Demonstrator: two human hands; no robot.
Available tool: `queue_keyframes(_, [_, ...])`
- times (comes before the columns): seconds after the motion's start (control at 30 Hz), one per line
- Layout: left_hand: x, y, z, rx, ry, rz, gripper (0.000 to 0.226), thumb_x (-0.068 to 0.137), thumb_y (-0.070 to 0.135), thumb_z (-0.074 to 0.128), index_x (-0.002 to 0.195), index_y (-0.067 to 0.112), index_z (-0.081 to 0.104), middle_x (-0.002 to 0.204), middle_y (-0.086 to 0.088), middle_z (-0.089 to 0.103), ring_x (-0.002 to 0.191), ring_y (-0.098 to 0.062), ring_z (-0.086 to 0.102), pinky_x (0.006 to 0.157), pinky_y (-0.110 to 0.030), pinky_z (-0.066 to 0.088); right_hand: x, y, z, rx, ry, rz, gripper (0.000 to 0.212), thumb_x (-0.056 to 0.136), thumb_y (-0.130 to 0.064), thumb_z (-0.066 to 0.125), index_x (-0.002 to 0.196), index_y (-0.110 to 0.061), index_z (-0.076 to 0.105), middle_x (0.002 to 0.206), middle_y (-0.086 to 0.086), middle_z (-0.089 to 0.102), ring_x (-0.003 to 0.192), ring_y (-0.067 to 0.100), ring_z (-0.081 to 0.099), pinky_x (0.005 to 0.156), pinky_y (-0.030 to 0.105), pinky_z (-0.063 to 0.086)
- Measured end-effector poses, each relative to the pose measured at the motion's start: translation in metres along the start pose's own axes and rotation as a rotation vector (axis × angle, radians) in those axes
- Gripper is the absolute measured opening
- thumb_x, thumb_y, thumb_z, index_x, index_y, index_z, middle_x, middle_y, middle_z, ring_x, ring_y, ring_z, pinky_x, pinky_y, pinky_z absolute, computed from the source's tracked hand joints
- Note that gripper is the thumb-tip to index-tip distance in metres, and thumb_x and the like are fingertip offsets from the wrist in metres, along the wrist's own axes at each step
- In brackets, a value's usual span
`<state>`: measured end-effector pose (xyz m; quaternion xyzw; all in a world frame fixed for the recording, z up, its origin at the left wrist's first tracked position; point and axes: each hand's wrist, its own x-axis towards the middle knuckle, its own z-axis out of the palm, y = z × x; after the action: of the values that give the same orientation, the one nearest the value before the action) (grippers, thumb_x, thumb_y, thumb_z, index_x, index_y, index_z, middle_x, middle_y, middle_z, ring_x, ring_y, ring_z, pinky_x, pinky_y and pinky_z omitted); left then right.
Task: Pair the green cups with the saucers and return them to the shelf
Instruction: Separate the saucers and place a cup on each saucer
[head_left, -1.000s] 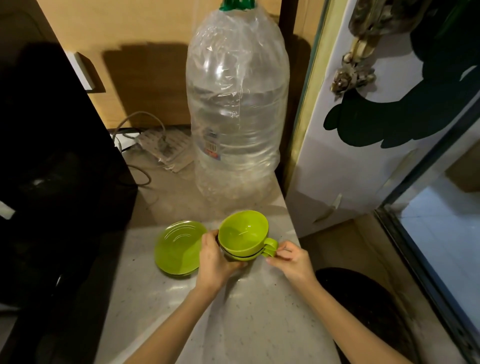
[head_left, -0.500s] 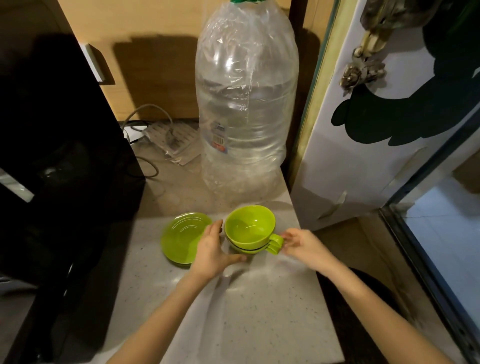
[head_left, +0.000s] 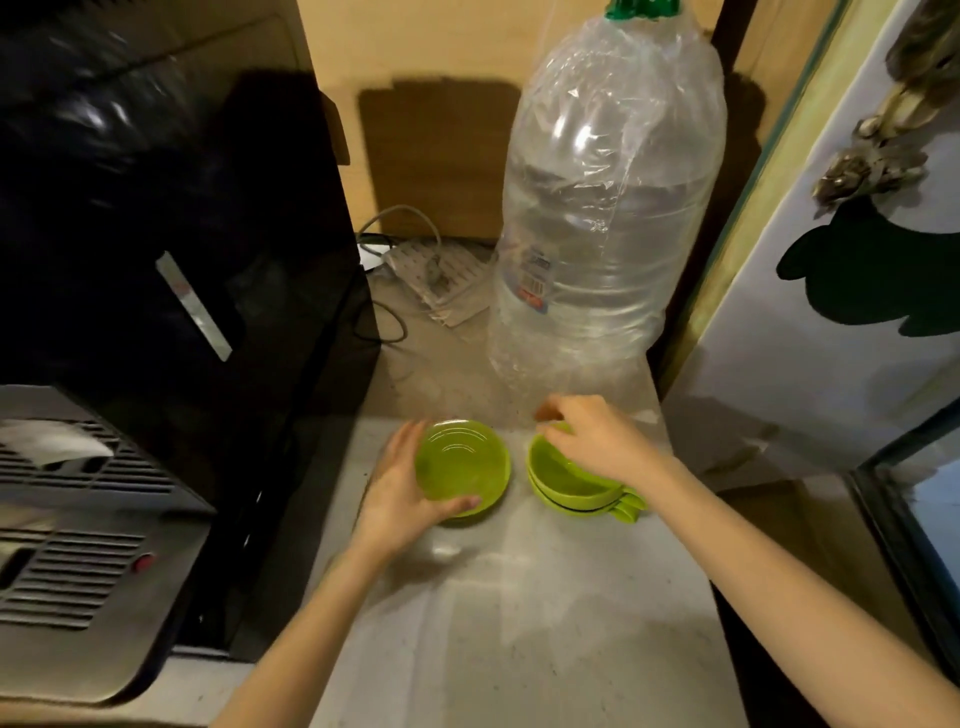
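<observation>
Green saucers (head_left: 464, 464) lie stacked on the pale speckled counter (head_left: 519, 613), just left of a nested stack of green cups (head_left: 563, 480) whose handles point right. My left hand (head_left: 402, 491) curls around the left and near edge of the saucer stack, thumb on its front rim. My right hand (head_left: 597, 439) reaches over the cups, its fingers pinching the far rim of the top cup. Part of the cups' far side is hidden under that hand.
A big clear water bottle (head_left: 608, 218) wrapped in plastic stands right behind the cups. A black appliance (head_left: 171, 260) and a grey vented unit (head_left: 78, 545) wall off the left. A power strip with cables (head_left: 434, 275) lies at the back. A white door (head_left: 831, 286) borders the right.
My left hand left the cups and moved left onto the saucers. My right hand left the cup handles and went over the top cup's rim. The camera shifted, bringing the grey unit into view.
</observation>
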<state>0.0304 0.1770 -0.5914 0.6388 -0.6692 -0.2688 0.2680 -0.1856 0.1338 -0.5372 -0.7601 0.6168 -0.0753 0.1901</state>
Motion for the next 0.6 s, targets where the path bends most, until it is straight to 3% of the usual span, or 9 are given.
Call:
queue_keyframes(0.1, [-0.005, -0.011, 0.009, 0.013, -0.038, -0.029, 0.13, 0.038, 0.067, 0.07, 0.143, 0.011, 0.017, 0.153, -0.011, 0.019, 0.143, -0.023, 0.01, 0.107, -0.02, 0.009, 0.023, -0.012, 0.019, 0.072, -0.109, -0.068, 0.031, 0.09, -0.025, 0.048, 0.115, -0.012, 0.061, 0.121, 0.016, 0.064, 0.113, 0.033, 0.058, 0.095, 0.043, 0.046])
queue_keyframes(0.2, [-0.007, -0.02, 0.02, -0.002, -0.048, -0.093, 0.13, 0.044, 0.055, 0.081, 0.144, 0.014, 0.009, 0.156, -0.01, 0.012, 0.144, -0.021, 0.006, 0.11, -0.024, 0.01, 0.042, -0.018, 0.036, -0.055, -0.187, -0.106, 0.031, 0.092, -0.024, 0.043, 0.114, -0.01, 0.059, 0.12, 0.019, 0.063, 0.111, 0.036, 0.057, 0.09, 0.044, 0.047])
queue_keyframes(0.33, [-0.007, -0.027, 0.03, -0.012, -0.017, -0.13, 0.123, 0.051, 0.049, 0.082, 0.145, 0.013, 0.011, 0.155, -0.009, 0.018, 0.143, -0.021, 0.015, 0.111, -0.028, 0.017, 0.06, -0.02, 0.051, -0.262, -0.233, -0.08, 0.033, 0.093, -0.02, 0.037, 0.112, -0.004, 0.059, 0.121, 0.02, 0.059, 0.114, 0.036, 0.052, 0.089, 0.042, 0.042])
queue_keyframes(0.6, [-0.005, -0.03, 0.032, -0.051, 0.055, -0.136, 0.117, 0.046, 0.049, 0.083, 0.142, 0.016, 0.024, 0.147, -0.006, 0.036, 0.133, -0.022, 0.035, 0.107, -0.034, 0.033, 0.066, -0.019, 0.064, -0.317, -0.207, -0.033, 0.031, 0.093, -0.013, 0.038, 0.115, -0.007, 0.058, 0.121, 0.018, 0.06, 0.115, 0.036, 0.05, 0.091, 0.041, 0.04])
